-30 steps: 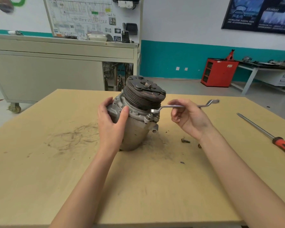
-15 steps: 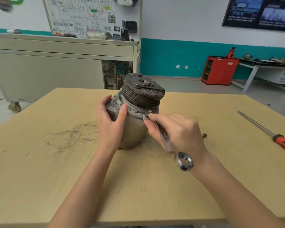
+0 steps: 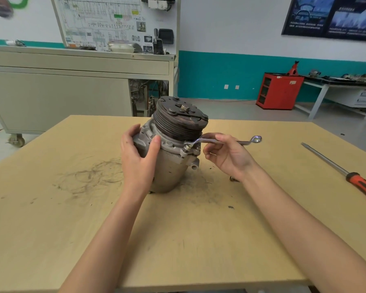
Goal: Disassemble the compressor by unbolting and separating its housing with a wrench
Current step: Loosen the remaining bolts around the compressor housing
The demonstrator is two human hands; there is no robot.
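Currently the compressor (image 3: 173, 144) stands pulley-up toward the far edge of the surface (image 3: 72, 208), left hand (image 3: 138, 161) curled round its housing (image 3: 171, 172), right hand (image 3: 227, 156) pinching the wrench (image 3: 224, 141) seated on a flange bolt (image 3: 187, 146) (ring end, seemingly). Such a light pinch could let the ring slip off.

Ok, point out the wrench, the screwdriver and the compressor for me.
wrench (image 3: 256, 139), head view, its free ring end.
screwdriver (image 3: 363, 187), head view, orange handle.
compressor (image 3: 171, 170), head view, grey housing side.

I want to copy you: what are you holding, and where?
Left grip holds the grey metal compressor by its upper housing side; right grip pinches the silver ring wrench mid-shank.
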